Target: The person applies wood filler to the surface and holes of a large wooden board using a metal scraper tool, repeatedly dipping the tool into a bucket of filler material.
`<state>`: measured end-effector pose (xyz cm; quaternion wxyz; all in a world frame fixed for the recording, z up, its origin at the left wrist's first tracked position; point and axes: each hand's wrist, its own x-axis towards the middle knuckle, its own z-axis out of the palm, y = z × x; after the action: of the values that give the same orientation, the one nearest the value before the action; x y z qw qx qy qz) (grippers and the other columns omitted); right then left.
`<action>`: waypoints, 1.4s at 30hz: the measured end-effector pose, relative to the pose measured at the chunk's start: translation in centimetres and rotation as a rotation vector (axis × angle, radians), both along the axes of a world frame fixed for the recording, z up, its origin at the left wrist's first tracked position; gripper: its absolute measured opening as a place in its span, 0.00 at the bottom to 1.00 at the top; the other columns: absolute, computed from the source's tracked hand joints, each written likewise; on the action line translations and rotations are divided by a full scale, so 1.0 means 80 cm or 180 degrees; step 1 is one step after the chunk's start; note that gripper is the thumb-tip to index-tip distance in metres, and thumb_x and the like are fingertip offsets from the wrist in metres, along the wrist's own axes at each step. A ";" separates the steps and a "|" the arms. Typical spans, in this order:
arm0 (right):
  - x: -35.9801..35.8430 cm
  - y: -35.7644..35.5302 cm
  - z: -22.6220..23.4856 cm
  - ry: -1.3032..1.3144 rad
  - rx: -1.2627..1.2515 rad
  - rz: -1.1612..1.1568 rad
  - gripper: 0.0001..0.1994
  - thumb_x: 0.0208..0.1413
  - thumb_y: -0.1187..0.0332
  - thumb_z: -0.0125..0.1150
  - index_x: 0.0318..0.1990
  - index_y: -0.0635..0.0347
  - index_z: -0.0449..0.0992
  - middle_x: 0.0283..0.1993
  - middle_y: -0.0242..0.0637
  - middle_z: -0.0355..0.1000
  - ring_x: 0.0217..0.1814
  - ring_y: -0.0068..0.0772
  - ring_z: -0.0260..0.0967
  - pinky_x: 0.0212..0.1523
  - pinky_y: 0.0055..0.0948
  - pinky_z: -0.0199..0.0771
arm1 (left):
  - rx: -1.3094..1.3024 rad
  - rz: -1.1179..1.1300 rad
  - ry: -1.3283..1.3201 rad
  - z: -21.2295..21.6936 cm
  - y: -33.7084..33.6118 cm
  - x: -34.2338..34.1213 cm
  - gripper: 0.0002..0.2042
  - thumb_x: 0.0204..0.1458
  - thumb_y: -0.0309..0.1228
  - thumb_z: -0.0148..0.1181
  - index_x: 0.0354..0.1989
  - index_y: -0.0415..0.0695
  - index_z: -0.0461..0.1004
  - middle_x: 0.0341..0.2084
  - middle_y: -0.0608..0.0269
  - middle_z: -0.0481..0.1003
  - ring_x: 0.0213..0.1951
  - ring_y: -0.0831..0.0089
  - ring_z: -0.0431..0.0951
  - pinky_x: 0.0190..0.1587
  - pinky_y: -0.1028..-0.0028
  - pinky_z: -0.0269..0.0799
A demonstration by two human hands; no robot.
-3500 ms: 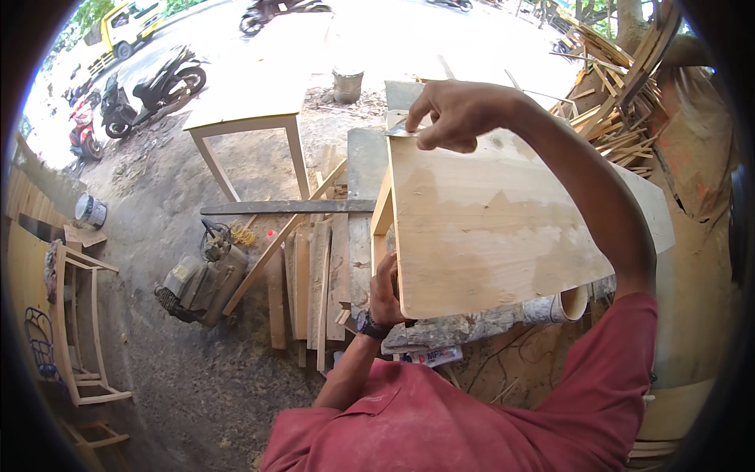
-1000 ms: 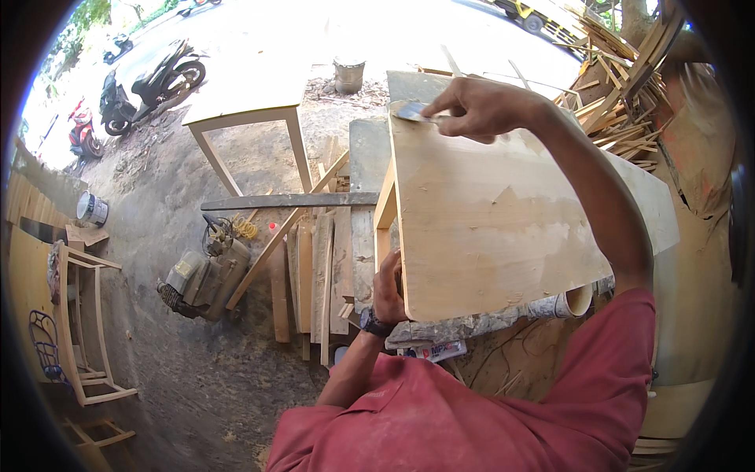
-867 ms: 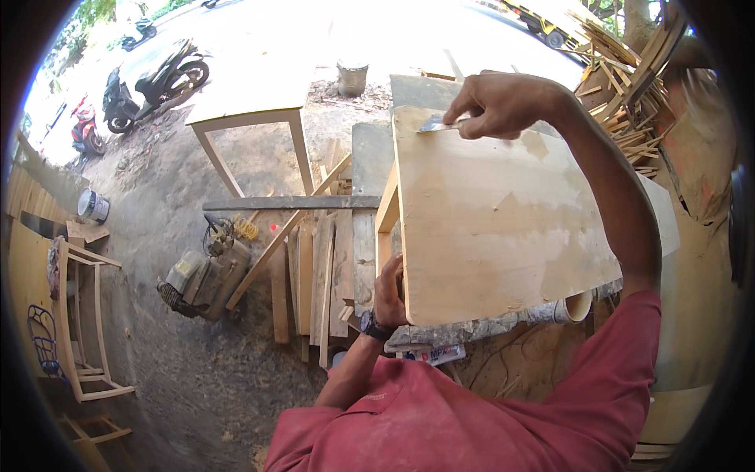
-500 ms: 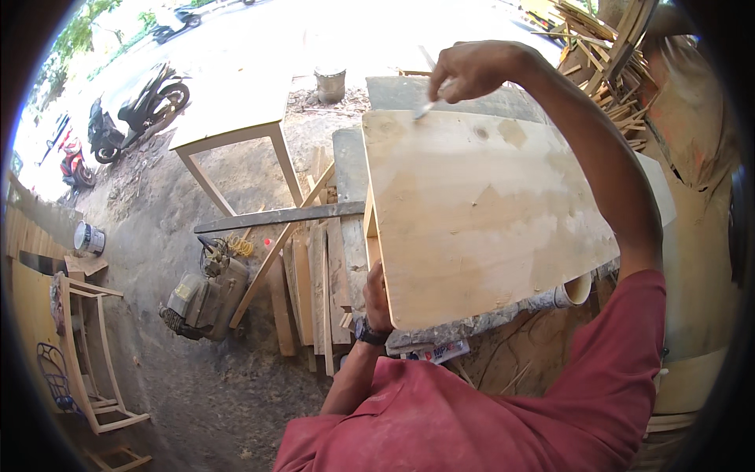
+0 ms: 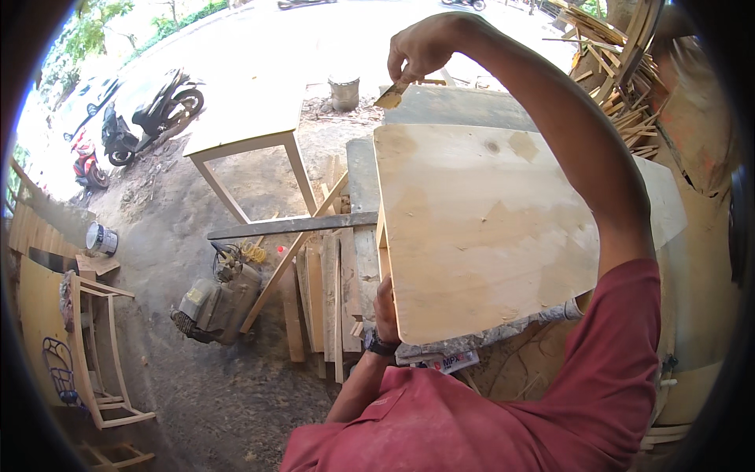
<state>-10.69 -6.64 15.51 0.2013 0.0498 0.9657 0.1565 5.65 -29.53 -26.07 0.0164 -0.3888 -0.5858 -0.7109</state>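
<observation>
A pale plywood panel fills the middle of the view, with patches of tan filler on its face. My right hand is raised beyond the panel's far left corner and pinches a small putty scraper whose blade carries tan filler. My left hand, with a dark wristwatch, grips the panel's near left edge; its fingers are hidden behind the board. My red sleeves and shirt cover the bottom of the view.
Loose planks and slats lie left of the panel. A small engine machine sits on the dirt. A wooden table frame, parked motorbikes, a bucket, a paint can and stacked wood scraps surround the spot.
My right hand has lifted the scraper off the panel's top edge and moved it up and away. The view has tilted so the panel appears lower and larger.
</observation>
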 end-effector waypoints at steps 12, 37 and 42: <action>-0.015 0.035 -0.009 -0.0915 0.0273 0.0330 0.16 0.61 0.64 0.62 0.56 0.44 0.82 0.46 0.32 0.81 0.48 0.33 0.78 0.49 0.39 0.76 | 0.0322 -0.0124 -0.0648 -0.056 0.006 0.012 0.31 0.58 0.31 0.66 0.68 0.36 0.60 0.52 0.50 0.77 0.50 0.63 0.80 0.51 0.63 0.77; 0.274 0.003 -0.053 0.0366 -0.1190 -0.0732 0.16 0.66 0.64 0.51 0.45 0.68 0.81 0.31 0.56 0.78 0.35 0.55 0.79 0.41 0.47 0.77 | 0.0517 -0.0490 -0.1518 -0.134 -0.006 0.012 0.26 0.66 0.35 0.54 0.71 0.47 0.57 0.59 0.57 0.69 0.56 0.67 0.75 0.52 0.64 0.79; 0.230 0.042 -0.063 0.1147 -0.1184 -0.0939 0.17 0.63 0.62 0.55 0.53 0.58 0.82 0.26 0.43 0.78 0.23 0.36 0.77 0.33 0.36 0.79 | 0.0440 -0.0415 -0.1442 -0.132 -0.002 0.012 0.25 0.66 0.35 0.54 0.70 0.46 0.57 0.58 0.57 0.69 0.55 0.67 0.75 0.52 0.65 0.79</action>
<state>7.70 -3.31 10.50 0.0529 0.1788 0.9803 -0.0654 6.60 -29.71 -36.61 -0.1347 -0.2544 -0.4982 -0.8179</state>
